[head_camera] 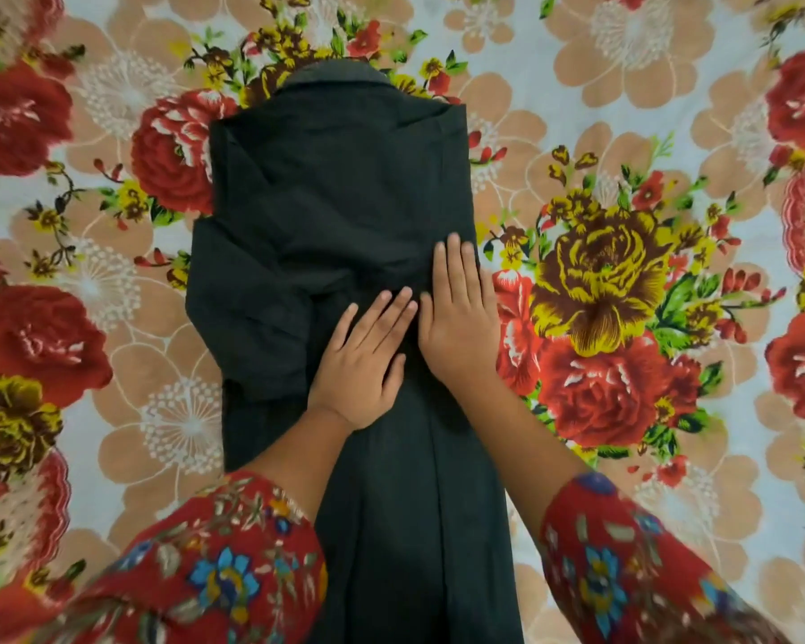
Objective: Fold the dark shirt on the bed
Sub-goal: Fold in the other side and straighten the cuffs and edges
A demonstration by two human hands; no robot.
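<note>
The dark shirt (335, 197) lies lengthwise down the middle of the bed, collar at the far end, its sides folded in toward the centre into a long narrow strip. A folded sleeve bulges on its left side. My left hand (363, 360) rests flat, palm down, on the shirt's middle with fingers spread. My right hand (456, 309) lies flat beside it on the shirt's right half, fingers together and pointing away from me. Neither hand grips the cloth. The shirt's lower end runs out of view between my forearms.
The bed is covered by a floral sheet (623, 132) with red, yellow and peach flowers on all sides of the shirt. My red patterned sleeves (215, 564) fill the lower corners of the view.
</note>
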